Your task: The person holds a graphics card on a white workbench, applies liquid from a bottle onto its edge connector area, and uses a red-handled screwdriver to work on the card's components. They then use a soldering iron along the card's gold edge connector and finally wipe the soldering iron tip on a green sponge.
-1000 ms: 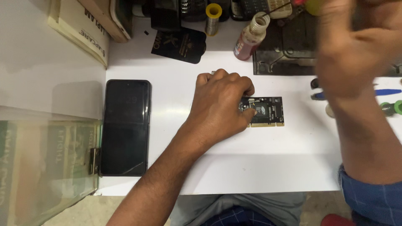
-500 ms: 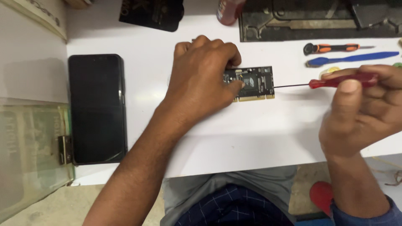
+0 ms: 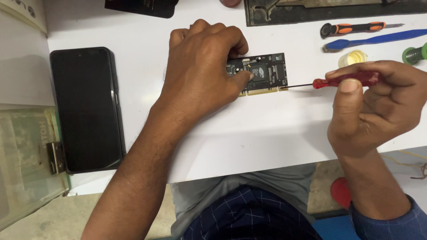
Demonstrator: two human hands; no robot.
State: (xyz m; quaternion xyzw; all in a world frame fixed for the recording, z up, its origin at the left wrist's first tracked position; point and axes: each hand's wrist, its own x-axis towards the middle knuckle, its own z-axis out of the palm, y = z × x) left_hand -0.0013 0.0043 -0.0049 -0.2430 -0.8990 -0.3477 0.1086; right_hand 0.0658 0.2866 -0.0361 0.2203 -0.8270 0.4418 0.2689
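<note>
While the left hand (image 3: 202,66) lies pressed flat over the left part of a small dark circuit board (image 3: 262,73) at upper centre of the frame, thumb tip on the board's face, the board rests on the white tabletop (image 3: 267,129).

Item: right hand (image 3: 373,111), right of frame, fingers closed around the red handle of a thin screwdriver (image 3: 344,80). Shaft runs leftward; tip meets the lower right corner of the board, beside its gold contact strip.

Item: circuit board. Black chip at centre, small parts around it, all seemingly in place. No screw or loosened piece shows beside it. Judged from this, the work at the board's corner is at an early stage, with nothing visibly taken off.

Item: small pale round cap (image 3: 353,58), just above the right hand.

Item: blue flat pry tool (image 3: 373,40) and orange-and-black screwdriver (image 3: 356,29), upper right, lying unused, well apart from the board.

Item: green round object (image 3: 416,54), right edge, partly cut off.

Item: dark metal tray (image 3: 333,11), top edge.

Item: black phone (image 3: 86,109), screen dark, left of frame, well apart from the hands.

Item: clear plastic case (image 3: 26,160) with a metal hinge, lower left.
</note>
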